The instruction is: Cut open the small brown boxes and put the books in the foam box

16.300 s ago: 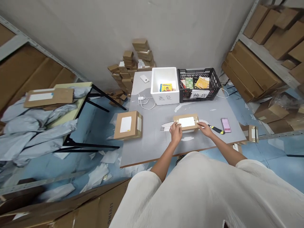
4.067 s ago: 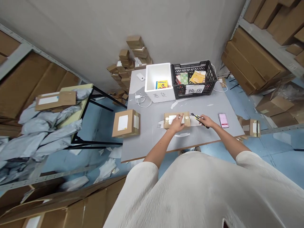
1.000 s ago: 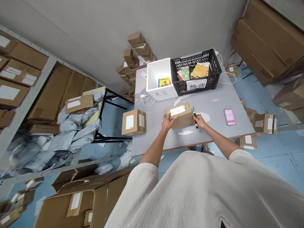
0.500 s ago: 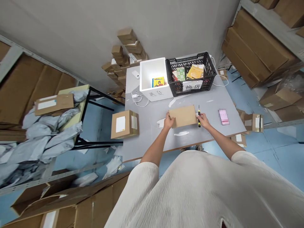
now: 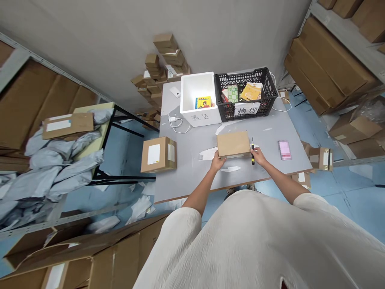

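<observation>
A small brown cardboard box (image 5: 234,143) is held between my two hands over the grey table (image 5: 192,176). My left hand (image 5: 217,161) grips its near left corner. At its right end is my right hand (image 5: 258,155), with fingers closed on a black and yellow cutter (image 5: 253,154) that points away from me. Whether those fingers also press on the box is hard to tell. Behind the box stand a white foam bin (image 5: 201,119) with a yellow book (image 5: 203,102) and a black crate (image 5: 267,105) holding several books.
A taped carton (image 5: 159,154) sits at the table's left side, and a pink-screened phone (image 5: 284,150) lies on the right. White cables (image 5: 179,125) rest near the foam bin. Grey parcels (image 5: 45,176) cover a side table; stacked boxes (image 5: 174,58) stand behind.
The box has tilted, and its near side now shows. My left hand has shifted down to the near left corner. The view has moved slightly.
</observation>
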Demonstrator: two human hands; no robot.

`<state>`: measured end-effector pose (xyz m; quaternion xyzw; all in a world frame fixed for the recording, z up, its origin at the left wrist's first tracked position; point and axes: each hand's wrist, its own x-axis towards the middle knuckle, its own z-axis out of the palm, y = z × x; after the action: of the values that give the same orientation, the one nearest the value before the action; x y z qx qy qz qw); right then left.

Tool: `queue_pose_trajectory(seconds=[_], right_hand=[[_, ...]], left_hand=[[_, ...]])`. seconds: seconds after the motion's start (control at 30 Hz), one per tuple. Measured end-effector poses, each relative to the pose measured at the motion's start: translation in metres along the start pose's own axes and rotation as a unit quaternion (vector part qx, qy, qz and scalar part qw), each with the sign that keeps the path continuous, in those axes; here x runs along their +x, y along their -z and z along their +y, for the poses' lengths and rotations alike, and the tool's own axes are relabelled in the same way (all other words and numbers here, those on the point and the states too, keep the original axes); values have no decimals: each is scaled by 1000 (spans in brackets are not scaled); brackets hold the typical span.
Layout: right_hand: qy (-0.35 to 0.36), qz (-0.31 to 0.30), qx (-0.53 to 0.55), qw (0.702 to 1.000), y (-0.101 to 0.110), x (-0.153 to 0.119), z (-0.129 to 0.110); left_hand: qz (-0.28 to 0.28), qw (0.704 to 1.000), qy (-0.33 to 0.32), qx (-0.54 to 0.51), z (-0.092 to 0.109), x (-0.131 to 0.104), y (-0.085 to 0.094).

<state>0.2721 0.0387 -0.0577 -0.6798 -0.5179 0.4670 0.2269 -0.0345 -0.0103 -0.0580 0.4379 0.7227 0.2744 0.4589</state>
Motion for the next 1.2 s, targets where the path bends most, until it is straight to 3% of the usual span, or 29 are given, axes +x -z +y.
queue_pose_trajectory(seconds=[0.1, 0.3, 0.57, 0.8, 0.97, 1.2], right_hand=[[-35, 16, 3, 999, 7, -13, -4], [-19, 49, -13, 999, 29, -30, -14], [16, 80, -26, 996, 39, -25, -40], [24, 67, -32, 997, 38, -23, -39], [47, 31, 35, 998, 30, -5, -37], [103, 41, -16, 994, 45, 6, -57]], left_hand=[[30, 999, 2, 21, 6, -15, 2], [77, 993, -29, 85, 37, -42, 16], [118, 986, -21, 113, 71, -45, 23], [111, 984, -25, 134, 60, -33, 23], [71, 983, -112, 126, 40, -18, 14], [68, 932, -210, 288, 33, -32, 1]])
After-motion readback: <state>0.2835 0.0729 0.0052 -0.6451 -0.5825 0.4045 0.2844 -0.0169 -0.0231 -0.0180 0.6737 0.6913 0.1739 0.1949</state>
